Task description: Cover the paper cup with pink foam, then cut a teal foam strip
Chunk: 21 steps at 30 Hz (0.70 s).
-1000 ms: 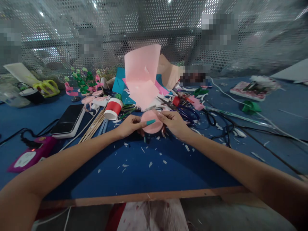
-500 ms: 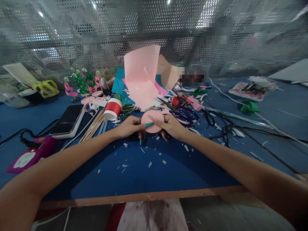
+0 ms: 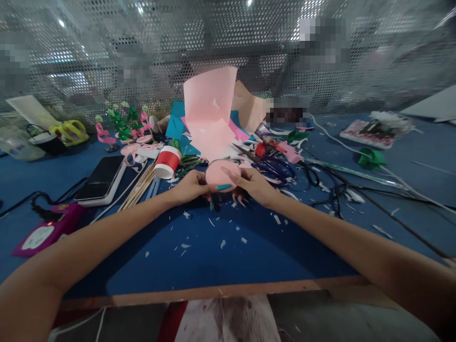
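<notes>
Between my hands, above the blue table, is a round pink disc (image 3: pixel 221 175) that looks like paper or card. My left hand (image 3: pixel 194 186) grips its left edge, with a teal thumbnail lying across the lower front. From the other side my right hand (image 3: pixel 252 185) pinches the disc, its thumb flat on the face and its other fingers mostly behind it. Just beyond the disc stands a large curled sheet of pink paper (image 3: pixel 210 102). A red and white paper cup (image 3: pixel 167 161) lies tipped to the left of my hands.
Scissors (image 3: pixel 272 170) and paper scraps lie at the right. Wooden sticks (image 3: pixel 137 187), a black-and-white power bank (image 3: pixel 101 178) and a purple device (image 3: pixel 46 228) are at the left, near green and pink spiral decorations (image 3: pixel 123 123). Cables (image 3: pixel 356 187) cross the right side; a perforated metal screen (image 3: pixel 228 38) stands behind.
The pink disc has shifted slightly left and up and turned a little in my fingers. Both hands still grip it, and the things on the table have stayed put.
</notes>
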Available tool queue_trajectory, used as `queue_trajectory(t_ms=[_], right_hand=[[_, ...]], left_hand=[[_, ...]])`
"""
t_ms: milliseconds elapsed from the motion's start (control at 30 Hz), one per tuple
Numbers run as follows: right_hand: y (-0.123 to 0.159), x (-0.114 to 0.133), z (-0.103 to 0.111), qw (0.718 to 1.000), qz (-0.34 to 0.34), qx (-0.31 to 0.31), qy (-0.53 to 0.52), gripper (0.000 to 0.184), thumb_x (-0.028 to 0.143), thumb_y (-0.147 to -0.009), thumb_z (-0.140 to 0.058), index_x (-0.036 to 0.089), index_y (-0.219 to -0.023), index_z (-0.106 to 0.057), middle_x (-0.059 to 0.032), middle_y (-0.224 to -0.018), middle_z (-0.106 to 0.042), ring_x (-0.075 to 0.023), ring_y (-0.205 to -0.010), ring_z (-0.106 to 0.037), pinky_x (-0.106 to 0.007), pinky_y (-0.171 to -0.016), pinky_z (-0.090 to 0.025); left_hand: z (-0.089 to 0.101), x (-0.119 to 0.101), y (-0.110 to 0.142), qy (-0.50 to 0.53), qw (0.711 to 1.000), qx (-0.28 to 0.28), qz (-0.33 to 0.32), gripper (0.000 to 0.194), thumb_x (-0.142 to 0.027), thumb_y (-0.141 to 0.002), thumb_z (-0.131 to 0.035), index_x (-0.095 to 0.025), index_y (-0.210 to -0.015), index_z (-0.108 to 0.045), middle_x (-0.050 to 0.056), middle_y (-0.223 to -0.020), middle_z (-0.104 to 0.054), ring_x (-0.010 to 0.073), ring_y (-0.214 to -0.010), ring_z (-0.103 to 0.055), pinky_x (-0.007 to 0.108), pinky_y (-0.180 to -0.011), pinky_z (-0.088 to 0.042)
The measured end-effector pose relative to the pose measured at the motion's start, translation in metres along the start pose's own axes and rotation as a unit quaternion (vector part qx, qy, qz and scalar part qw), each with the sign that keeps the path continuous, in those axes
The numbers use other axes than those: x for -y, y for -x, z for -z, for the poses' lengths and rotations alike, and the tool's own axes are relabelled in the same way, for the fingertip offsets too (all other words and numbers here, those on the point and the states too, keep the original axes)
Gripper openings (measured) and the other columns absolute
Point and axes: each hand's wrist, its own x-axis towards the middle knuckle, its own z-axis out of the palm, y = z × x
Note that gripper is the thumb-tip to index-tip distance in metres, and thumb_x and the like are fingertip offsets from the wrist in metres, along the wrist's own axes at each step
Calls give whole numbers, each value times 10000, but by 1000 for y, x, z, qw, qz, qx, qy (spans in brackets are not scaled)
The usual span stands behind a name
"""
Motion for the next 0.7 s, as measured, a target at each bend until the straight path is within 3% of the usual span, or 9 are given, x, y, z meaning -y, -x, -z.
queue_trajectory(t_ms=[200, 400, 533, 700], right_hand=[[1, 1, 2, 997, 33, -25, 70, 461, 599, -681, -556, 177, -511, -484, 34, -346, -479, -96, -277, -451, -200, -284, -324], [2, 4, -1, 998, 25, -7, 52, 428, 590, -678, -567, 168, -609, -548, 32, -374, -510, -103, -285, -471, -195, -289, -337], [0, 1, 0, 999, 27, 7, 41, 417, 577, -681, -577, 161, -659, -578, 31, -415, -530, -104, -315, -489, -200, -305, -365], [-2, -1, 3, 998, 19, 13, 59, 403, 534, -664, -622, 156, -542, -553, 28, -361, -507, -90, -290, -461, -194, -310, -352]], left_hand=[[2, 2, 3, -119, 993, -8, -27, 314, -378, -656, -691, -86, -569, -614, 24, -461, -605, 59, -385, -497, 156, -400, -363], [1, 6, 1, -97, 995, -10, -30, 264, -325, -580, -744, -82, -616, -645, 27, -488, -617, 80, -408, -508, 186, -412, -391], [3, 8, -1, -77, 997, -13, -18, 247, -313, -604, -724, -79, -641, -654, 37, -499, -624, 86, -407, -523, 192, -418, -412], [5, 8, 0, -64, 998, 4, -28, 211, -284, -620, -711, -83, -612, -646, 24, -448, -602, 70, -381, -500, 171, -399, -386]])
